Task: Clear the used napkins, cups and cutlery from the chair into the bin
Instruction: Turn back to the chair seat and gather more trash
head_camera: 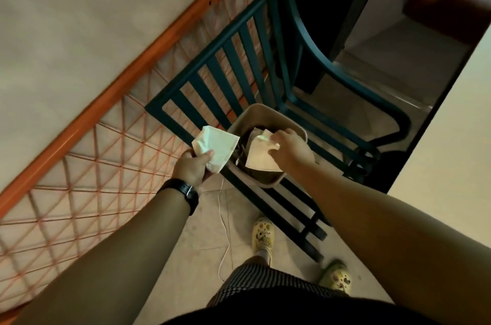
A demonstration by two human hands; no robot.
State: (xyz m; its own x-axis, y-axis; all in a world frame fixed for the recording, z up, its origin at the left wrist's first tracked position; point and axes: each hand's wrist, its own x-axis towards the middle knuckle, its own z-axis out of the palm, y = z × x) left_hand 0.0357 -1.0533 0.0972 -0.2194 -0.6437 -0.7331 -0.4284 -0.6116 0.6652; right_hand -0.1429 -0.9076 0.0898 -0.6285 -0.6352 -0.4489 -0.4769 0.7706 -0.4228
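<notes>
Seen from above, a person stands over a dark green slatted chair (239, 58) with a beige bin (268, 112) resting on it, just beside the chair's back. The step in hand looks like the dropping stage: napkins are being put into the bin.

The right hand (289, 149) reaches over the bin's open mouth, its fingers (275, 145) curled around the top edge of a pale napkin (261, 155), which hangs inside the bin's rim above dark contents that cannot be made out. The left hand (192, 167), with a black wristwatch (183, 190) on the wrist, grips a crumpled white napkin (216, 145) that sticks up from its closed fingers, just outside the bin's left rim.

The next move probably calls for the right hand to let go so its napkin falls in, then for the left hand to shift right, over the rim, before releasing.

No cups or cutlery can be made out.
</notes>
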